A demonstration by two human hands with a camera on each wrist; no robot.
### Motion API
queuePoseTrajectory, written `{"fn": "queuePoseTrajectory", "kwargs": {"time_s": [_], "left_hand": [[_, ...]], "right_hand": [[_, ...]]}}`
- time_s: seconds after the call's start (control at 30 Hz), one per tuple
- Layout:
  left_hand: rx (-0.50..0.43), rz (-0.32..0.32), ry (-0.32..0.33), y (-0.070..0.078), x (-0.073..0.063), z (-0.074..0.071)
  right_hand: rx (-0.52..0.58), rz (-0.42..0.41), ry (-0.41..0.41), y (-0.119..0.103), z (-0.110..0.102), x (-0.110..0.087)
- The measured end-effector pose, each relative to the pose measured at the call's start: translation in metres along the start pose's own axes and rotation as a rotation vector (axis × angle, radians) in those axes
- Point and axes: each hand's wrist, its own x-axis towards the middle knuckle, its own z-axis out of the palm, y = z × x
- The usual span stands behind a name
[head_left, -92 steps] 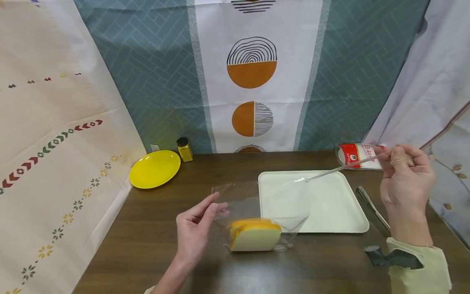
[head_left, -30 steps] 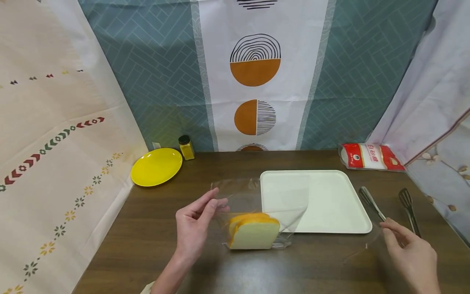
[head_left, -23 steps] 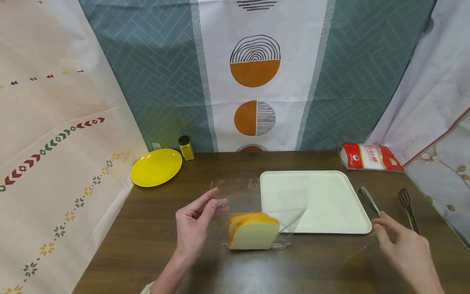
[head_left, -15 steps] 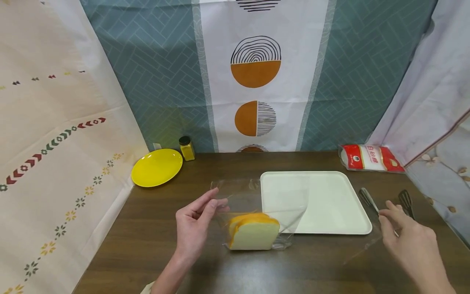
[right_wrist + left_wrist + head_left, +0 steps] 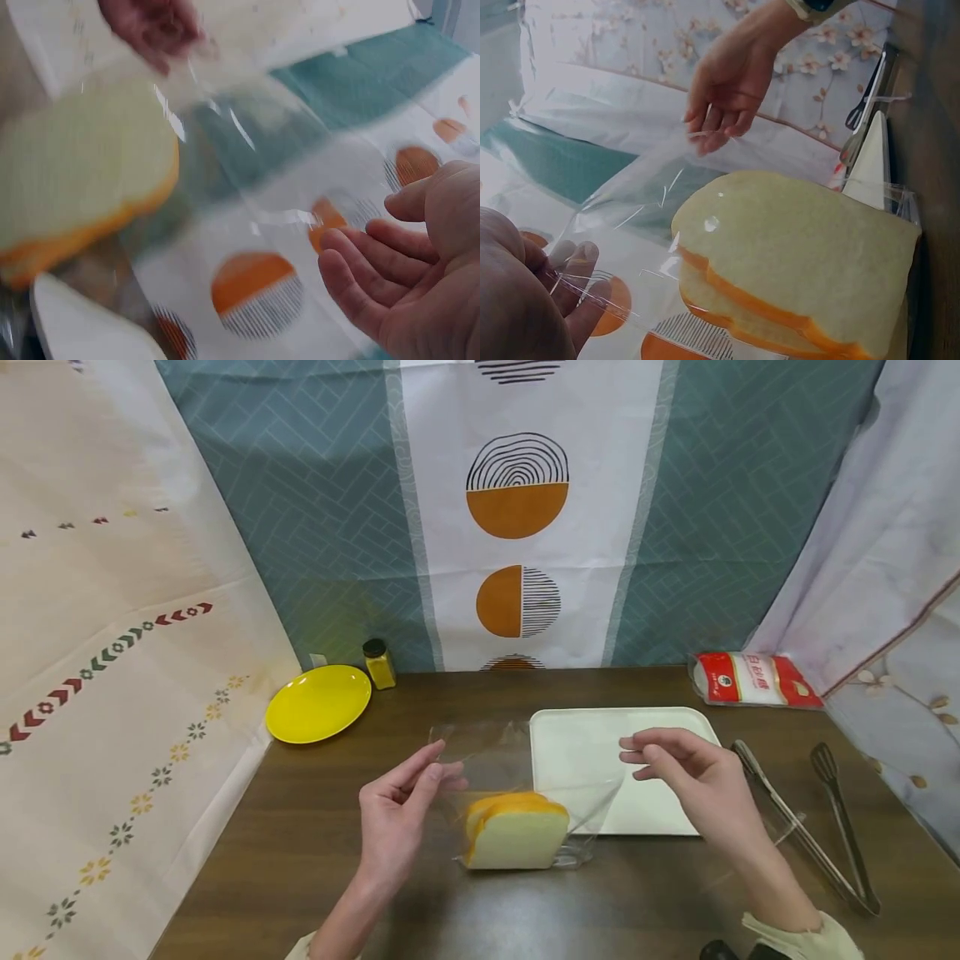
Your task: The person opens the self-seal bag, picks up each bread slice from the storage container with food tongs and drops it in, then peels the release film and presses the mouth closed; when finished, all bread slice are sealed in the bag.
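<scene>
Bread slices with orange crust stand in a clear plastic bag at the table's front middle. My left hand pinches the bag's upper left edge between thumb and fingers. The bread fills much of the left wrist view, behind shiny film. My right hand is close to the bag's upper right corner, over the white tray. In the right wrist view, the thumb and fingers of this right hand are apart with nothing between them.
Metal tongs lie right of the tray, with a thin clear strip across them. A red and white packet lies at the back right. A yellow plate and a black-lidded yellow jar stand at the back left.
My right hand pulled a thin strip away from the bag's top, lowered it by the tongs and let it go. It has since moved left, back to the bag. My left hand stays put.
</scene>
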Motion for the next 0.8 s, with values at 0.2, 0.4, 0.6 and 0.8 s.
{"fn": "queuePoseTrajectory", "kwargs": {"time_s": [0.2,0.4,0.6,0.8], "left_hand": [[-0.011,-0.012,-0.004,0.001,0.002,-0.001],[-0.014,-0.023,0.002,0.002,0.006,-0.003],[0.009,-0.012,-0.001,0.004,0.01,-0.005],[0.054,-0.015,-0.007,0.004,0.012,-0.01]], "right_hand": [[0.069,0.037,-0.059,-0.001,0.017,0.017],[0.065,0.046,-0.042,0.0,0.018,0.02],[0.073,0.036,-0.044,0.001,0.017,0.022],[0.105,-0.009,-0.065,0.004,0.015,0.023]]}}
